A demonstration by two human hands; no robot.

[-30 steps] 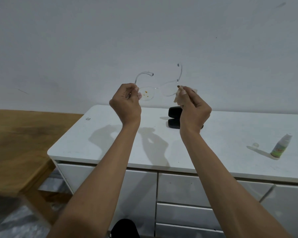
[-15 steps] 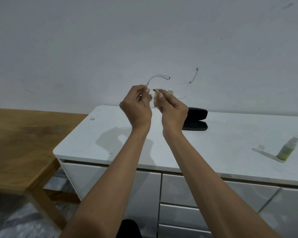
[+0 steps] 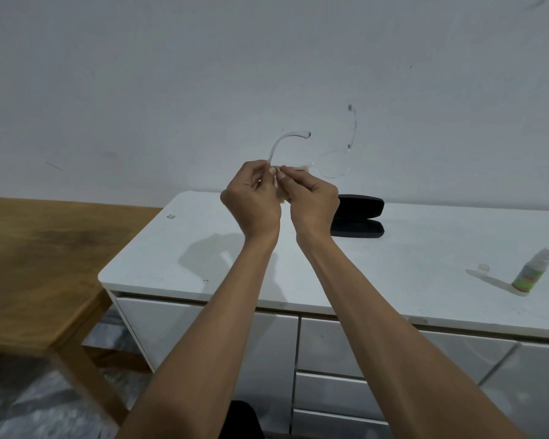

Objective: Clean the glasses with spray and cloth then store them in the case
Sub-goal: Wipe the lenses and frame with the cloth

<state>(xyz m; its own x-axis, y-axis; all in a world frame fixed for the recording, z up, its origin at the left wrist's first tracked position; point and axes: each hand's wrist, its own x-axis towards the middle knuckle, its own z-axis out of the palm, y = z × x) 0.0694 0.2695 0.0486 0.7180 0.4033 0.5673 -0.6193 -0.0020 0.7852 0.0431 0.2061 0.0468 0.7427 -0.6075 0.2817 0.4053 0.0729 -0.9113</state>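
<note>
Clear-framed glasses (image 3: 332, 164) are held up in front of the white wall, temples pointing up and away. My left hand (image 3: 251, 201) pinches the frame at its left side. My right hand (image 3: 311, 201) presses a small pale cloth (image 3: 281, 191) against the left lens, right beside the left hand. The right lens sticks out free to the right. An open black case (image 3: 360, 217) lies on the white cabinet top (image 3: 425, 255) just behind my right hand. The small spray bottle (image 3: 531, 272) stands at the far right of the top.
A small clear cap (image 3: 483, 267) lies left of the spray bottle. A wooden table (image 3: 38, 264) adjoins the cabinet on the left. Drawers run along the cabinet front below my arms.
My right hand with the cloth moved from the right lens over to the left lens, next to my left hand. The black case is now uncovered.
</note>
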